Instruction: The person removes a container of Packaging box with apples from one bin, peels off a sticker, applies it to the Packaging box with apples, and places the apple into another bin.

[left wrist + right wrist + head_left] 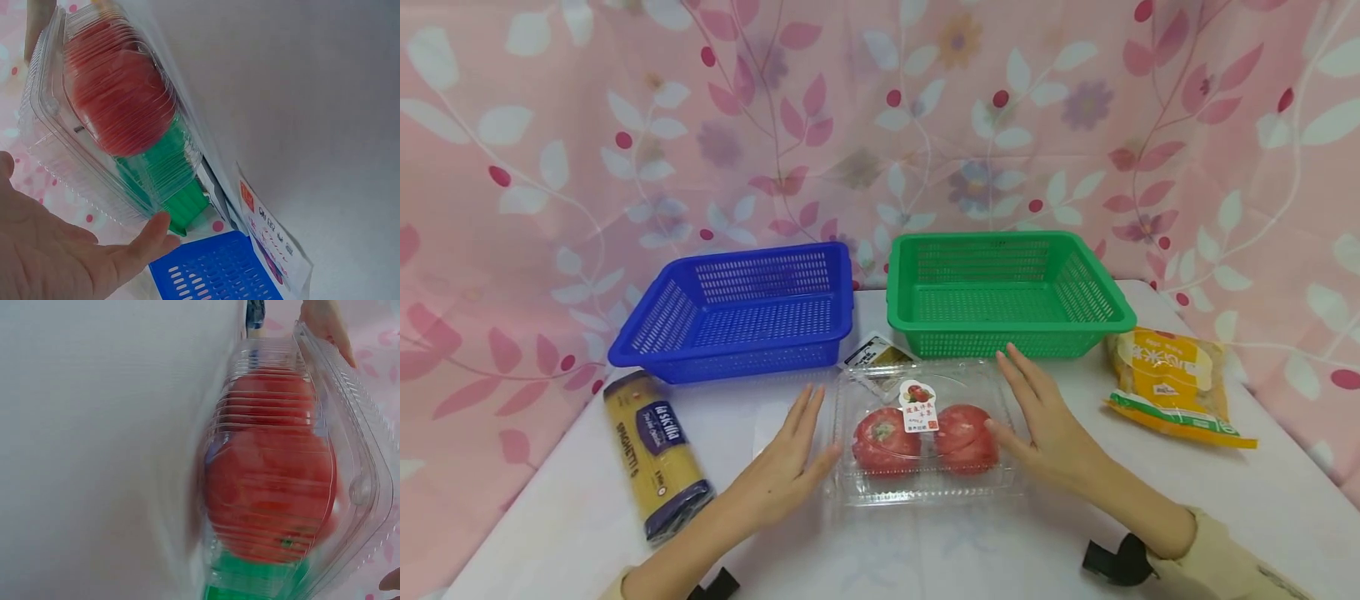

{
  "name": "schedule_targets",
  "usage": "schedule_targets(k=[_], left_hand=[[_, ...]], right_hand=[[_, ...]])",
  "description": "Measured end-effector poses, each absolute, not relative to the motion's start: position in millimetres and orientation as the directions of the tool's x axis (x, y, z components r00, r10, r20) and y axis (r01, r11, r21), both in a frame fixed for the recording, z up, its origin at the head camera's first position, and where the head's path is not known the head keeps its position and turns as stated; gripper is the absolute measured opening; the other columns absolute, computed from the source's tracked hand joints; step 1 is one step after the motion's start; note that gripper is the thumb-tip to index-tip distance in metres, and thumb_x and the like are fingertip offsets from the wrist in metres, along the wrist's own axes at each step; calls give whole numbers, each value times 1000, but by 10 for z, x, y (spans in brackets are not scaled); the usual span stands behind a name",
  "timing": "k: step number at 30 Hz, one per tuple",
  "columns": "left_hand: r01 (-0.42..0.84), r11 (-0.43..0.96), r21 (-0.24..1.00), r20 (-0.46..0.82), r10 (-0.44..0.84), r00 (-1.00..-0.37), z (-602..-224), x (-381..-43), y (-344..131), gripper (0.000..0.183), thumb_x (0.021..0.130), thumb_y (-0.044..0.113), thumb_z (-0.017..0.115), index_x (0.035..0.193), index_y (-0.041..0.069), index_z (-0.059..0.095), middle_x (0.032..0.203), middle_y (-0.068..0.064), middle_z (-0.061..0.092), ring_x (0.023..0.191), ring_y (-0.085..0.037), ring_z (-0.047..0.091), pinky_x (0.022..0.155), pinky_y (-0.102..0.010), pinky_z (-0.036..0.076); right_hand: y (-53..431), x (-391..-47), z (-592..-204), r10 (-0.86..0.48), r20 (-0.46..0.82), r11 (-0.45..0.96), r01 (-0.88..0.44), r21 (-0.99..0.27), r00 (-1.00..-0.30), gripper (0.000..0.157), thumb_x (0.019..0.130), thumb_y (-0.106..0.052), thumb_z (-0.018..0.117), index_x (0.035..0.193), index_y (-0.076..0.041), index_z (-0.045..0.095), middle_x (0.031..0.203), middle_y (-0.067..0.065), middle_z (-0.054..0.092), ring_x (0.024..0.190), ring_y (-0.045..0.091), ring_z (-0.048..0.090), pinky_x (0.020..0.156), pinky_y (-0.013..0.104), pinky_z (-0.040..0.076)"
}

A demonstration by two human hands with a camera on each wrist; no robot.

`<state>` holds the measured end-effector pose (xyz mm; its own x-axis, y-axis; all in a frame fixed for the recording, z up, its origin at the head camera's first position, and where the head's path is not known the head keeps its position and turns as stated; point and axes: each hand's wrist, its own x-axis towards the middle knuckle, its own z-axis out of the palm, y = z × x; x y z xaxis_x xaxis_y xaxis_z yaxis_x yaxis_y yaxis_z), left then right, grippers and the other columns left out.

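A clear plastic clamshell box (857, 492) with two tomatoes (886, 442) and a label (919, 407) on its lid lies on the white table between my hands. My left hand (786, 479) is beside its left edge, fingers extended and pointing away from me. At the right side, my right hand (1048, 433) has its fingers stretched out, thumb and fingertips close to the edge. In the left wrist view, the left hand (81, 256) shows spread fingers with nothing between them. The right wrist view has the tomatoes (272, 481) seen through the ribbed wall.
Behind the box stand a blue basket (737, 362) and a green basket (1000, 342). A small flat packet (876, 352) lies partly behind the box. A spaghetti pack (655, 454) rests at the left, a yellow food bag (1176, 383) at the right. Floral cloth (865, 125) hangs behind.
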<state>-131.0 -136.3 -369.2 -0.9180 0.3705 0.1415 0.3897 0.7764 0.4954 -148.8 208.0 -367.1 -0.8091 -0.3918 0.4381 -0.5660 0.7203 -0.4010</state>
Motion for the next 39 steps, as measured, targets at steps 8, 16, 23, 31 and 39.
schedule_targets(k=[8, 16, 23, 31, 39], left_hand=[[315, 739, 595, -47, 424, -905, -3749, -1320, -1338, 87, 92, 50, 45, 145, 17, -17, 151, -7, -14, 136, -29, 4, 104, -53, 19], [324, 702, 634, -67, 467, -882, -3765, -1336, -1253, 103, 84, 55, 55, 144, 15, -18, 150, -7, -15, 137, -23, 1, 108, -41, 13], [328, 695, 641, -56, 468, -882, -3756, -1347, -1226, 115, 76, 58, 63, 143, 17, -21, 151, -11, -12, 133, -32, 23, 105, -46, 22], [334, 669, 664, -52, 487, -872, -3731, -1366, -1200, 121, 72, 58, 68, 144, 11, -18, 151, -17, -11, 131, -37, 25, 103, -49, 23], [333, 648, 684, -49, 497, -866, -3710, -1395, -1190, 121, 73, 52, 70, 144, 9, -17, 151, -16, -10, 135, -34, 14, 103, -50, 23]], right_hand=[[2141, -1463, -3749, -376, 198, 692, -416, -590, -905, 95, 86, -40, 60, 147, -16, -8, 152, 14, -4, 135, 40, 7, 97, 64, 22], [2116, -1418, -3802, -455, 105, 625, -402, -670, -884, 102, 82, -45, 64, 147, -13, -8, 151, 17, -2, 135, 40, 9, 97, 61, 25], [2072, -1404, -3822, -411, 89, 632, -355, -689, -907, 109, 74, -48, 70, 147, -16, -4, 151, 16, 6, 133, 41, 19, 92, 63, 31], [2020, -1424, -3848, -343, 80, 645, -297, -704, -936, 118, 65, -48, 78, 148, -16, 1, 149, 20, 14, 129, 44, 26, 85, 64, 38], [1965, -1413, -3846, -291, 73, 639, -251, -728, -954, 115, 64, -47, 79, 148, -25, 4, 143, 24, 28, 124, 46, 34, 82, 63, 41]])
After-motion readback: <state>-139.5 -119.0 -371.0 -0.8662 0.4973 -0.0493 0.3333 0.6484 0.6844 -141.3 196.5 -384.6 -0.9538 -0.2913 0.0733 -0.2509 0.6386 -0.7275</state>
